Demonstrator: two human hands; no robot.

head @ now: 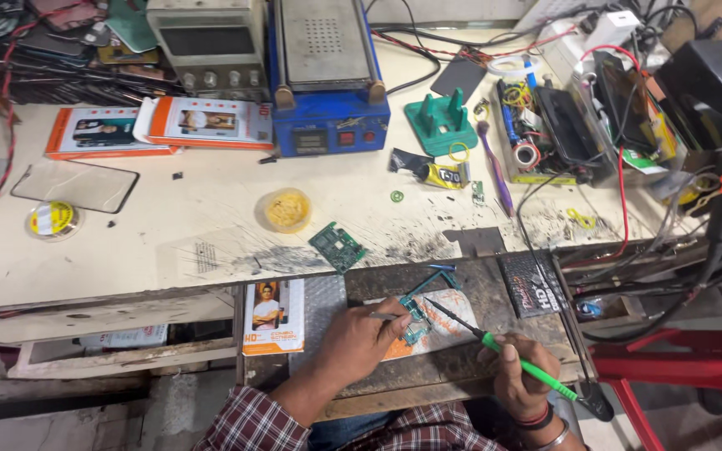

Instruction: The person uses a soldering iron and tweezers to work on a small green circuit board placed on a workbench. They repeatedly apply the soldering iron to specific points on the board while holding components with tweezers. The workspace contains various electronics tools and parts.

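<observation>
My left hand (359, 341) pinches a pair of thin metal tweezers (384, 316), their tip on a small green circuit board (416, 326). The board lies on a pale pad (449, 324) on a worn wooden slab (495, 292) in front of me. My right hand (518, 369) grips a soldering iron (495, 344) with a bright green handle. Its dark tip points up and left and meets the board near the tweezers.
A second green circuit board (338, 246) and a yellow tub (287, 210) lie on the pale workbench (169, 234). Behind stand a blue heating station (327, 75), a beige power supply (208, 42), orange-edged packets (202, 122), a glass screen panel (74, 185), a solder reel (53, 220). Cables and a parts tray (553, 125) crowd the right.
</observation>
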